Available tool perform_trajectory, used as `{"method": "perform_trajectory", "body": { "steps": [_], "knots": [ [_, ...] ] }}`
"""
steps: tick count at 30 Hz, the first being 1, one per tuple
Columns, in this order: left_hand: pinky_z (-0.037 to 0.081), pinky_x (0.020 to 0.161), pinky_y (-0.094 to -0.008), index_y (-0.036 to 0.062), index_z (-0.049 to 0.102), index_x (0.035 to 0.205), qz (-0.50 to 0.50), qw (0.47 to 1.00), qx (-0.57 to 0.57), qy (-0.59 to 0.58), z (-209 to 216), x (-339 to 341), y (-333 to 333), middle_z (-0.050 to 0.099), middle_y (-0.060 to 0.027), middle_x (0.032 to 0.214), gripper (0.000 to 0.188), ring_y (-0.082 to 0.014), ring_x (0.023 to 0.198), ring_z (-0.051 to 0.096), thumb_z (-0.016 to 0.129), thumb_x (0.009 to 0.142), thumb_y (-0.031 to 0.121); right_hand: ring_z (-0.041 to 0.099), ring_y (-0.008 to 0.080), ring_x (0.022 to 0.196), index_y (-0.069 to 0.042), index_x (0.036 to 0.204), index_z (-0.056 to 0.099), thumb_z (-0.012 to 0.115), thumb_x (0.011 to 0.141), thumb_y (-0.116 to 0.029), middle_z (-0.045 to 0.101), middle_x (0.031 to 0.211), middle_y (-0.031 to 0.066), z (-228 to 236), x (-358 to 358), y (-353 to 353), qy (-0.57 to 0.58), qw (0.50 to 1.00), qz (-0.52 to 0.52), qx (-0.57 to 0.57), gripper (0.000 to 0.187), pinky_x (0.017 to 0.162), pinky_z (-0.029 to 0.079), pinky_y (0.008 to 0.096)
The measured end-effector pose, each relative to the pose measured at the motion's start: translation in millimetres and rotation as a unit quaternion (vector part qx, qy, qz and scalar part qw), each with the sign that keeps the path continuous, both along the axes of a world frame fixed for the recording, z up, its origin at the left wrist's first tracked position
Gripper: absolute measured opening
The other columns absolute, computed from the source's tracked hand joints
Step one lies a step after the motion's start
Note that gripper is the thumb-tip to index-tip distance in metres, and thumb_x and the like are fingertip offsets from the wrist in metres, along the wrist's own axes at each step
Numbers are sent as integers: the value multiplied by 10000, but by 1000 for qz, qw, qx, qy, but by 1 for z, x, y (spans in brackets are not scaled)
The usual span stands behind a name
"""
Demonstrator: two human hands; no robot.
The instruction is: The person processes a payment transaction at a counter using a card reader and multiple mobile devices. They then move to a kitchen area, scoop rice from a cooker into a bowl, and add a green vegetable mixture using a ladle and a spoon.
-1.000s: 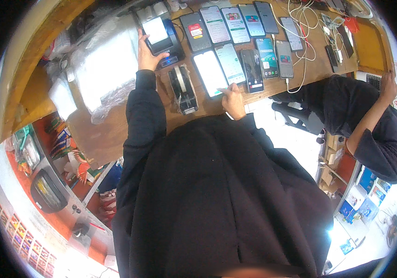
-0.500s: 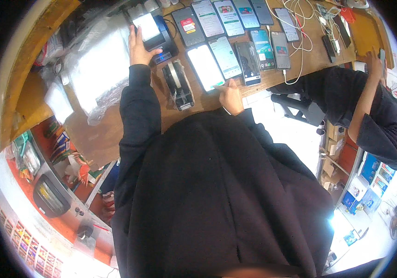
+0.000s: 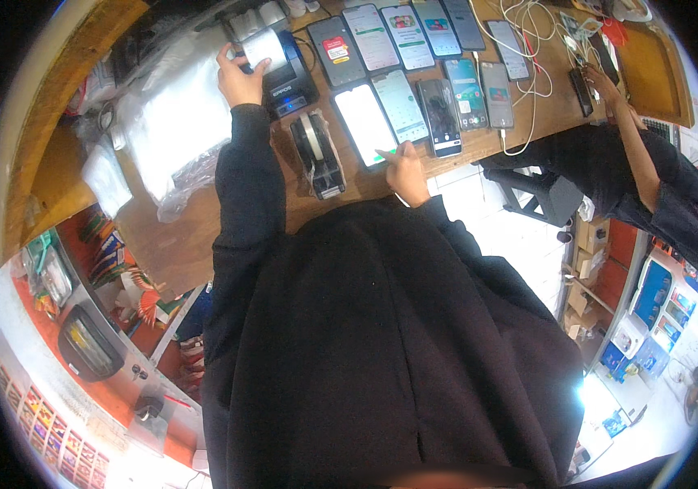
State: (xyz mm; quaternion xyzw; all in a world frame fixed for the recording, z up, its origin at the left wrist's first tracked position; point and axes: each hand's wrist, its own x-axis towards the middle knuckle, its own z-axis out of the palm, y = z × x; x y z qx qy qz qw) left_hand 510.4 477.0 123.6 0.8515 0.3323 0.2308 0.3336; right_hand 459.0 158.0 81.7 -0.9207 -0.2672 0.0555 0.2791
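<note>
My left hand (image 3: 241, 79) has its thumb and fingers closed at the edge of a white paper slip (image 3: 266, 52) on the small black receipt printer (image 3: 290, 88), whose blue light glows. Over a phone with a bright white screen (image 3: 363, 122), my right hand (image 3: 408, 175) stretches its index finger to the green strip at the lower end; the other fingers are curled and hold nothing. Just right of that phone lies another phone with a pale green screen (image 3: 399, 106). A black tape dispenser (image 3: 316, 159) stands between my forearms.
Several more phones lie in rows, among them a dark one (image 3: 438, 118) near the table edge. White charging cables (image 3: 532, 81) tangle at the right. Plastic-wrapped white packs (image 3: 174, 122) cover the left. At the far right, another person's hand (image 3: 601, 85) reaches onto the wooden table (image 3: 149, 240).
My left hand has shifted from the printer's side onto the paper slip. My right finger stays at the white-screened phone. The other person's hand has come down to the table among the cables.
</note>
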Motion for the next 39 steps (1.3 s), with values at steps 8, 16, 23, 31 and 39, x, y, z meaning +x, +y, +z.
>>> {"method": "perform_trajectory", "body": {
  "steps": [8,16,23,31,39],
  "knots": [
    [474,752,-261,53,348,1162,-84,936,-223,-258,19,13,16,600,-214,916,605,-207,857,602,695,672,-14,534,316,677,-156,1043,602,494,616,31,465,807,168,4,17,11,37,998,-39,-21,479,613,463,389],
    [457,775,-257,32,410,1134,-181,911,-269,-253,33,-5,26,575,-158,1019,457,-173,897,577,625,735,-30,502,328,811,-110,1097,541,604,629,-52,457,876,171,21,52,60,45,994,36,91,476,735,443,385],
    [415,876,-303,32,413,1175,-209,941,-204,-173,40,-37,5,509,-112,1163,544,-177,1022,521,666,694,29,545,270,919,-18,959,612,749,581,-216,575,968,155,52,118,196,70,934,179,301,449,798,420,329],
    [233,1020,-426,80,252,1315,-237,971,9,7,-23,-49,6,318,-157,1325,948,-293,1253,260,769,521,91,564,238,791,-65,669,601,628,584,-13,609,736,60,84,105,152,-64,893,425,134,103,783,422,318],
    [281,991,-399,80,291,1296,-242,967,-82,7,-13,-50,5,395,-153,1278,819,-253,1229,319,739,613,127,598,135,738,-36,733,624,641,695,-35,627,724,40,144,120,97,220,912,280,204,42,652,466,284]
  ]
}}
